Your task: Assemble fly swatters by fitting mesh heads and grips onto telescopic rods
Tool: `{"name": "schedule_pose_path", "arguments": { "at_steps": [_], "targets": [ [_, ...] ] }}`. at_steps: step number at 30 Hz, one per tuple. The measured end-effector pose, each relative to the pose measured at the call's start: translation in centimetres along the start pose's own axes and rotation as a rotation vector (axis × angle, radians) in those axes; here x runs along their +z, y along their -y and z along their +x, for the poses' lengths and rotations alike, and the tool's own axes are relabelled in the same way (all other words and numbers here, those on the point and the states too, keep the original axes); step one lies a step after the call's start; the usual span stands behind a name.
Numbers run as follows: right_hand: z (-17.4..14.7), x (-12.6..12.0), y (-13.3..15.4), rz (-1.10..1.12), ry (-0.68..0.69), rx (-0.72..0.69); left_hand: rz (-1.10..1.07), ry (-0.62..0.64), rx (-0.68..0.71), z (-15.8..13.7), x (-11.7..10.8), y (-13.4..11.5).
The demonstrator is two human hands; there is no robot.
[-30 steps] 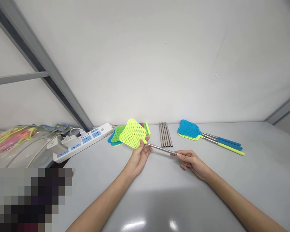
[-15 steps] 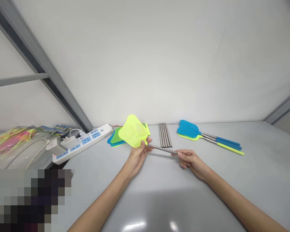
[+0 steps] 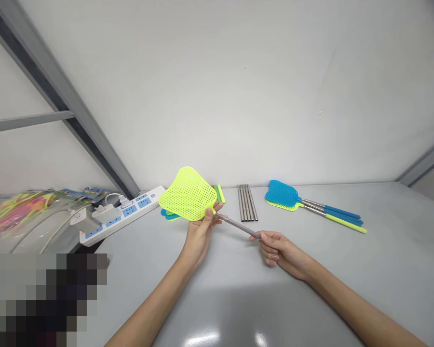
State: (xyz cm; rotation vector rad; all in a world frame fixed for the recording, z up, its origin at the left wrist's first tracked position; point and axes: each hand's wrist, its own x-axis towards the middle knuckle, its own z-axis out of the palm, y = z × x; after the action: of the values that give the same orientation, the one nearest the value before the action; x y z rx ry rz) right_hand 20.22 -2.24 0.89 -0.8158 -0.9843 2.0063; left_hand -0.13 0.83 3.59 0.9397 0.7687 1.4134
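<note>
My left hand point(image 3: 199, 233) pinches the neck of a yellow-green fly swatter head point(image 3: 188, 193), which is tilted up above the table. A metal rod point(image 3: 238, 225) runs from that neck down to the right. Its far end is held between the thumb and fingers of my right hand point(image 3: 280, 248). Behind the raised head, blue and green swatter heads point(image 3: 169, 215) lie mostly hidden. Green and yellow handle tubes point(image 3: 220, 193) lie just past my left fingers. Several loose metal rods point(image 3: 248, 202) rest side by side behind the held one.
Several swatters with handles, blue ones point(image 3: 282, 193) over a yellow-green one, lie at the right on the grey table point(image 3: 231, 270). A white power strip point(image 3: 123, 217) with plugs and cables stands at the left. Bagged colourful items point(image 3: 25, 209) lie beyond it. A wall closes the back.
The swatter head has turned and shifted left, covering more of the heads behind it. My right hand has moved slightly left and down, and the rod slopes more steeply.
</note>
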Motion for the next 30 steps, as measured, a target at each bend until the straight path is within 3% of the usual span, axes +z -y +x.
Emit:
{"name": "schedule_pose_path", "arguments": {
  "at_steps": [30],
  "targets": [
    [0.18, -0.23, -0.24, 0.000, 0.003, -0.022, 0.033, 0.032, -0.046, -0.63, 0.62, 0.39]
  ]
}}
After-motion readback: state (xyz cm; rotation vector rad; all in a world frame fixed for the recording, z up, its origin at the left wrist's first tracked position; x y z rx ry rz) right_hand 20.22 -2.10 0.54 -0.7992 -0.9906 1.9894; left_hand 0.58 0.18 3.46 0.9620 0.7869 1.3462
